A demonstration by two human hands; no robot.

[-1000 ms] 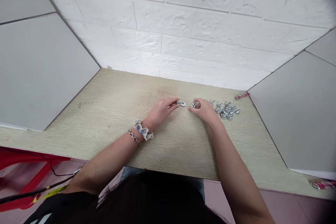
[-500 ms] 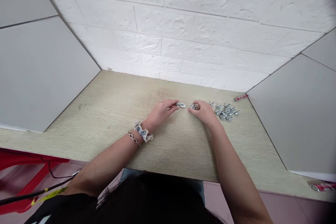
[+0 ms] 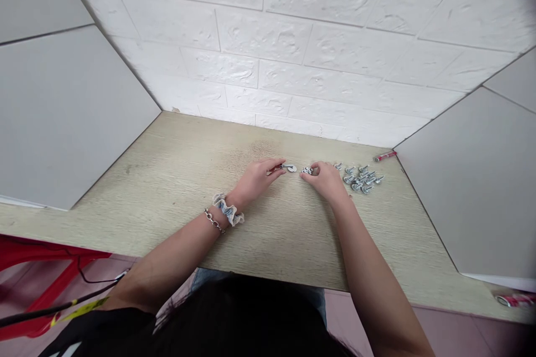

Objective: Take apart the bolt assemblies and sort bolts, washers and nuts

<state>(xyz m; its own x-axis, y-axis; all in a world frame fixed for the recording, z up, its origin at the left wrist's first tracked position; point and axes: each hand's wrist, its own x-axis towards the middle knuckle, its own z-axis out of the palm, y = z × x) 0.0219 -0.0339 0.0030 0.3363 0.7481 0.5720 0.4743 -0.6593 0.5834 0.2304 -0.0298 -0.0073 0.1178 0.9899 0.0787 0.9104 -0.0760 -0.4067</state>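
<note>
Between the thumb and fingers of my left hand is a silver bolt, lying nearly level and pointing right. Flat round washers show right at its end; I cannot tell whether they are on the bolt or lie on the table. Just to the right, my right hand curls its thumb and index finger round a small cluster of silver nuts. Its fingertips touch the cluster, and part of it is hidden by the fingers. Beyond that hand lie several bolts with washers.
The wooden table meets a white brick-patterned wall. Grey panels stand at left and right. A red battery lies by the right panel, another red cylinder near the front right. A red stool is below left.
My right hand's fingers have shifted slightly at the nuts, and more of the cluster shows. My left hand and the bolt stay where they were.
</note>
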